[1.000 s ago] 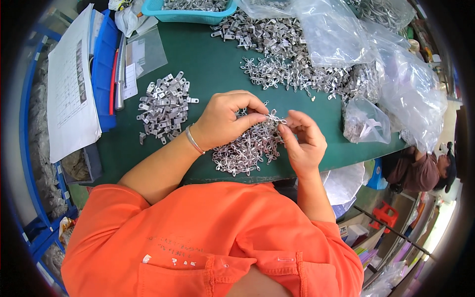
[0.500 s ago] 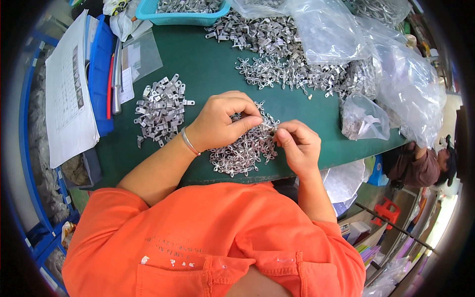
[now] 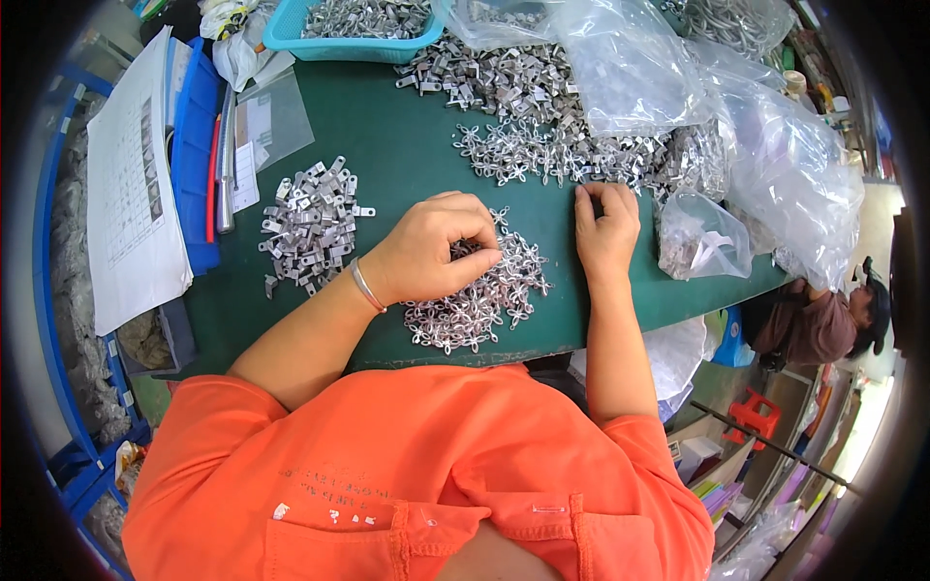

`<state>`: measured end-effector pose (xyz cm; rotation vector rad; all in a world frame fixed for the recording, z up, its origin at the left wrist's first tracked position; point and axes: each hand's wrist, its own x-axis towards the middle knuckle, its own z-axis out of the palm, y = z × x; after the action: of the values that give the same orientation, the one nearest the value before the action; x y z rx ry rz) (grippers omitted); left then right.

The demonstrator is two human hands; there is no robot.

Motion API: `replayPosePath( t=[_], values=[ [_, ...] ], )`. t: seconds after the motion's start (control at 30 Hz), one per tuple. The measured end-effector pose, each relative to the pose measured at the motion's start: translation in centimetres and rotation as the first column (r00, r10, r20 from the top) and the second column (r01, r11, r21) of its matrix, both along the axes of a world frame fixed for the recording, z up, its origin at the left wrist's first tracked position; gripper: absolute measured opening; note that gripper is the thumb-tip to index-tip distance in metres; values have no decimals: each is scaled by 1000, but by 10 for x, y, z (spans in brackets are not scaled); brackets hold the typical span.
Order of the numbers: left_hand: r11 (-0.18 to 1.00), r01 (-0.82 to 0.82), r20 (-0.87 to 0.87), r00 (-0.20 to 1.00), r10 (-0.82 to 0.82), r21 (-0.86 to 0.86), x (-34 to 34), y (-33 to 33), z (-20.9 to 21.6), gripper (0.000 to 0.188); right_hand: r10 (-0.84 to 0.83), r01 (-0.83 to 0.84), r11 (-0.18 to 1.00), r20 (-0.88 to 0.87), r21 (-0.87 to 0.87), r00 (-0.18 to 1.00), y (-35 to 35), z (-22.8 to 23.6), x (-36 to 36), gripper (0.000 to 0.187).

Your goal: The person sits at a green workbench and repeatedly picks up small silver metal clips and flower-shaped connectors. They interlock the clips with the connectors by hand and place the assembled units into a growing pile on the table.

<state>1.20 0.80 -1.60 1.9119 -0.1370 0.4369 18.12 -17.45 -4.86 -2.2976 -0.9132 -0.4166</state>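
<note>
My left hand (image 3: 441, 247) is closed in a pinch, thumb against the bent forefinger, above a near pile of small silvery four-looped metal pieces (image 3: 465, 315). Whatever the pinch holds is hidden. A metal bangle (image 3: 368, 287) circles that wrist. My right hand (image 3: 608, 230) is stretched farther out, its thumb apart from the bent fingers. Its fingertips are at the near edge of a large heap of bent metal tabs with holes (image 3: 528, 82). More of the looped pieces (image 3: 513, 153) lie along the heap's front.
A smaller pile of metal tabs (image 3: 312, 223) lies left on the green tabletop (image 3: 387, 126). Far back stands a turquoise basket (image 3: 358, 46) of metal parts. Clear plastic bags (image 3: 644, 87) cover the right. Papers (image 3: 136, 184) lean against a blue bin (image 3: 199, 145). Another person (image 3: 814, 324) is at right.
My right hand has left the left hand's fingertips and moved away and slightly right to the far heap. The left hand remains over the near pile, still pinched.
</note>
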Motion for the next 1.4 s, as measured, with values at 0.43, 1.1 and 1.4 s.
replayPosePath(
  t=[0.43, 1.1, 1.4],
  values=[
    [999, -32, 21, 999, 31, 25, 2, 2, 0, 7, 10, 5, 987, -94, 162, 996, -1, 20, -15, 5],
    [988, -129, -51, 991, 125, -82, 0, -2, 3, 15, 380, 111, 884, -835, 455, 397, -1, 50, -79, 13],
    [995, -9, -44, 999, 5, -98, -2, 2, 3, 10, 597, -501, 801, -380, 327, 707, -4, 52, -61, 7]
  ],
)
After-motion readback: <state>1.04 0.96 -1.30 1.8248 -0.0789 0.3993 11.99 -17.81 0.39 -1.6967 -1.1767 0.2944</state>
